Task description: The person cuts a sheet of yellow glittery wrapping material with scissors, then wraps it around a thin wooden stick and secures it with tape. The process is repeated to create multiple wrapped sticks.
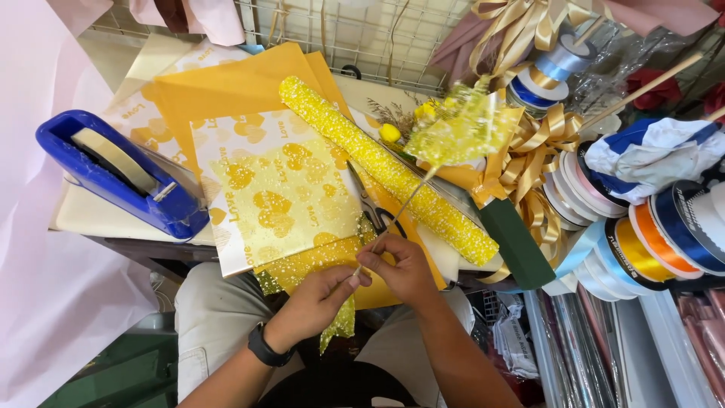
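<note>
Ok, quick notes
L hand (313, 302): black watch on wrist; fingertips pinched on lower end of thin stick (400, 211), steadying it.
R hand (400, 268): fingers closed on same stick just above L, prob. so the top-heavy end stays up.
Stick: runs diag. up-right from both hands, over the paper stack.
Mesh puff (461, 128): yellow glittery net bunched at stick's top end, held up over the desk, near gold ribbon bow (540, 143).
Mesh roll (385, 170): yellow sequinned, lies diag. across papers, w/in reach.
Heart-print sheet (276, 185): white/yellow, flat on orange paper (226, 83), stacked as work surface.
Scissors (377, 215): partly hidden under stick, near R hand.
Tape dispenser (121, 170): blue, left edge of desk, apart from hands.
Green block (517, 242): at roll's lower end.
Ribbon spools (649, 242): lined up at right, ends facing the person.
</note>
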